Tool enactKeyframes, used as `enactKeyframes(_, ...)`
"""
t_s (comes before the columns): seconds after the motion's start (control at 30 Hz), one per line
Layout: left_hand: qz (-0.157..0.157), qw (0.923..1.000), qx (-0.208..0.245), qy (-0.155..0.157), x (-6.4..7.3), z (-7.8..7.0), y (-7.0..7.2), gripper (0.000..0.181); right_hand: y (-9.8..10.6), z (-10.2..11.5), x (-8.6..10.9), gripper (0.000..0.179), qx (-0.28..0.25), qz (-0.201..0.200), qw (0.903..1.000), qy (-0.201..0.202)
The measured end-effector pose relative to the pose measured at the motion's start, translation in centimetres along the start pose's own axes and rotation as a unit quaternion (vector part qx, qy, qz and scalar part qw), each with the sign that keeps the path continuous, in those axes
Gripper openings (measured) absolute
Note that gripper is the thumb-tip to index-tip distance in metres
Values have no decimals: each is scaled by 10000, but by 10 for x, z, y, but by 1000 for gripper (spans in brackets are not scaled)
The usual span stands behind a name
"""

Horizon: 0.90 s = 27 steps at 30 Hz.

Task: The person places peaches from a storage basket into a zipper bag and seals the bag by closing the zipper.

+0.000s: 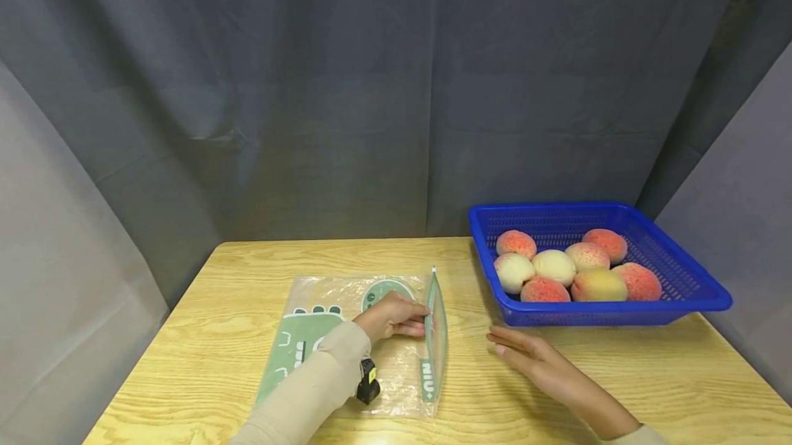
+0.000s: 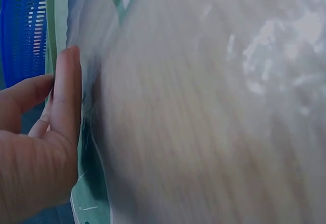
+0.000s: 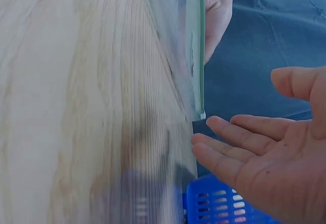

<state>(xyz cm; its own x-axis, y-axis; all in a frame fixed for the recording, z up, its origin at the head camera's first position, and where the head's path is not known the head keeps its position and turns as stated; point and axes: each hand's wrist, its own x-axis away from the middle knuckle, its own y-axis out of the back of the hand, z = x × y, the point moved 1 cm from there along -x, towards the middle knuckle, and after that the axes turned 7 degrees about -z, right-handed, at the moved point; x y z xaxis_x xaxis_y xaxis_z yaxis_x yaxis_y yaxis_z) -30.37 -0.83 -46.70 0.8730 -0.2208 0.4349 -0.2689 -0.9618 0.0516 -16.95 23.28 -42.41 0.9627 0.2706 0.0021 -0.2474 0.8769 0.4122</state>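
We've got the left hand (image 1: 391,316) pinching the plastic bag (image 1: 402,376) at its gaping mouth, pretty sure anyway, fingertips are half hidden. Bag's spread on the table (image 1: 204,335), mostly left of that grip. Right hand (image 1: 538,361) is off to its right, fingers straight, near the basket (image 1: 619,307) of peaches (image 1: 553,267).

A dark grey cloth (image 1: 346,87) is hanging across the upper part of the head view, creasing into folds at upper left and showing a vertical line near top centre. A paler grey sheet (image 1: 62,259) is slanting down the left edge; another pale panel (image 1: 742,211) is lining the right. A yellowish wood-grained tabletop (image 1: 204,335) is spreading across the lower frame, catching soft light.
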Motion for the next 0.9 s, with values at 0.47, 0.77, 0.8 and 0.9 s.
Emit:
enactKeyframes(0.47,21,9999,125,24,1,0,-3,15,-34,4,-47,57,-818,-186,9950,-547)
enactKeyframes(0.77,139,9995,280,2,4,-2,-4,15,-57,0,-73,35,-682,-723,9879,-1187)
enactKeyframes(0.8,154,9995,288,1,4,-2,-4,15,-59,-1,-75,33,-661,-775,9873,-1223)
enactKeyframes(0.9,171,9994,314,19,3,-1,-3,15,-61,-3,-79,28,-562,-846,9870,-1245)
